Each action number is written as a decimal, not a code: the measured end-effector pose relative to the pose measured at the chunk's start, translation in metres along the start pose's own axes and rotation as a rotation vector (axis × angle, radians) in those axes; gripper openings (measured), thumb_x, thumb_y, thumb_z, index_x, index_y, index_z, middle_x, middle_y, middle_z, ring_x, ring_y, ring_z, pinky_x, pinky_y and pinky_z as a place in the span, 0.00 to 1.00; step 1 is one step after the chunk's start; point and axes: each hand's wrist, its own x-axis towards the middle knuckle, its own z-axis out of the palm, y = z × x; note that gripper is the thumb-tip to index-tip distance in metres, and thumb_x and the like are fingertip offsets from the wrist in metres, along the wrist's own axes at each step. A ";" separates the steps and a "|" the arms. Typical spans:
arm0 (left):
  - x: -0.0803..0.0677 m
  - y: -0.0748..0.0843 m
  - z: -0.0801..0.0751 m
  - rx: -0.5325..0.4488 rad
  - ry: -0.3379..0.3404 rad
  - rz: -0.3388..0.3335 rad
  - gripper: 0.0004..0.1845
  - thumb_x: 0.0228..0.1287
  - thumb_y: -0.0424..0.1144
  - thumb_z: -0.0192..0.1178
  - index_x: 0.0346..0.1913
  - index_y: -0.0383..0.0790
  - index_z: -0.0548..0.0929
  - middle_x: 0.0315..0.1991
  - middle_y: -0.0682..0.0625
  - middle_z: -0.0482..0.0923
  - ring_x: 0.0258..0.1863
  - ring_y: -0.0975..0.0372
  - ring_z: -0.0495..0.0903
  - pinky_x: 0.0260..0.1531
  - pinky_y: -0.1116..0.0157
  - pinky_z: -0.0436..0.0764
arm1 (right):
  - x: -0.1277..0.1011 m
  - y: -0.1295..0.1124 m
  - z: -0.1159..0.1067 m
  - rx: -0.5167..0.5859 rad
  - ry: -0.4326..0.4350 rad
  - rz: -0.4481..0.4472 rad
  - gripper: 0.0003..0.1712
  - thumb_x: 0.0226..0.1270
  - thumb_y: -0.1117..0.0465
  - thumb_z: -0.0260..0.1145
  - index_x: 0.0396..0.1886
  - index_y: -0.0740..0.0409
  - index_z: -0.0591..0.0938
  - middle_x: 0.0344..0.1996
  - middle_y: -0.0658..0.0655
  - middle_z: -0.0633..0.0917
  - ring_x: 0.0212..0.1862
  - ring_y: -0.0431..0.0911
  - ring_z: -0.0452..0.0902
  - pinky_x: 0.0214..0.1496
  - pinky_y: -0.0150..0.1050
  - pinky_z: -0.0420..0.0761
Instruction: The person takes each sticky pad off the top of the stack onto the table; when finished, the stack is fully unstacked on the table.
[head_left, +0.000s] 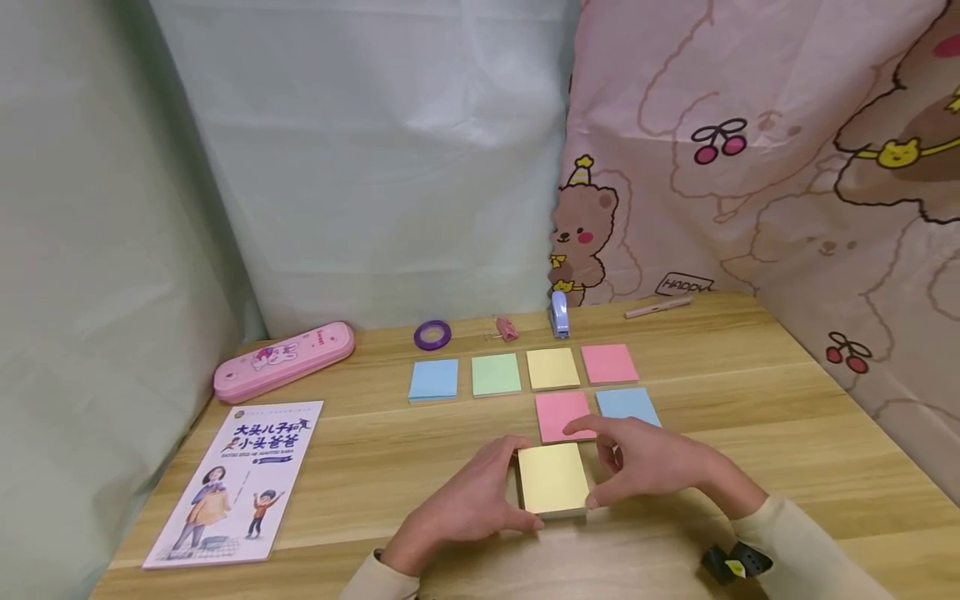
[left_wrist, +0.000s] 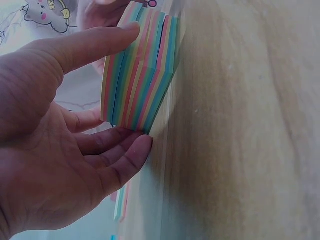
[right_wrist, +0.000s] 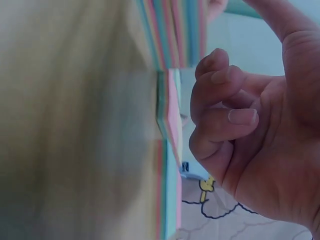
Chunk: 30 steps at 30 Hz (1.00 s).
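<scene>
A thick stack of sticky notes (head_left: 555, 479), yellow on top with many coloured layers along its side, is in front of me. My left hand (head_left: 480, 492) grips it from the left. In the left wrist view the thumb lies along one side of the stack (left_wrist: 142, 70) and the fingers are at another. At the stack's right is my right hand (head_left: 648, 462), its thumb tip by the near right corner. Its index finger reaches over a pink sticky pad (head_left: 558, 412); whether it touches is unclear. In the right wrist view the other fingers (right_wrist: 215, 125) curl loosely, apart from the stack.
Behind lie a blue pad (head_left: 628, 404) and a row of blue (head_left: 433, 379), green (head_left: 496, 375), yellow (head_left: 553, 368) and pink (head_left: 609, 363) pads. Farther back are purple tape (head_left: 432, 322), a pink clip (head_left: 507, 328), a stapler (head_left: 559, 315) and a pen (head_left: 658, 307). A pencil case (head_left: 285, 362) and booklet (head_left: 236, 483) lie left.
</scene>
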 end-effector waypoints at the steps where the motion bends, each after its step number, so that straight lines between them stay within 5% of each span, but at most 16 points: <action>1: 0.000 0.000 0.000 -0.004 0.001 0.001 0.48 0.49 0.46 0.84 0.72 0.40 0.71 0.64 0.51 0.76 0.66 0.56 0.74 0.70 0.51 0.75 | -0.001 -0.001 0.003 0.004 -0.009 0.009 0.47 0.58 0.48 0.83 0.74 0.54 0.72 0.23 0.42 0.76 0.25 0.33 0.69 0.28 0.29 0.71; 6: 0.000 -0.002 0.000 -0.012 0.004 0.002 0.48 0.50 0.46 0.84 0.72 0.40 0.70 0.64 0.51 0.76 0.66 0.56 0.74 0.70 0.51 0.76 | -0.002 -0.003 0.015 -0.037 -0.001 0.050 0.51 0.53 0.45 0.85 0.75 0.46 0.70 0.22 0.41 0.76 0.24 0.32 0.69 0.27 0.30 0.70; 30: 0.001 -0.002 0.002 -0.014 0.019 0.014 0.47 0.50 0.48 0.84 0.71 0.41 0.72 0.61 0.52 0.77 0.60 0.59 0.75 0.66 0.55 0.77 | 0.006 -0.007 0.033 -0.161 0.063 0.132 0.52 0.44 0.51 0.87 0.69 0.51 0.71 0.30 0.42 0.81 0.32 0.35 0.74 0.35 0.33 0.76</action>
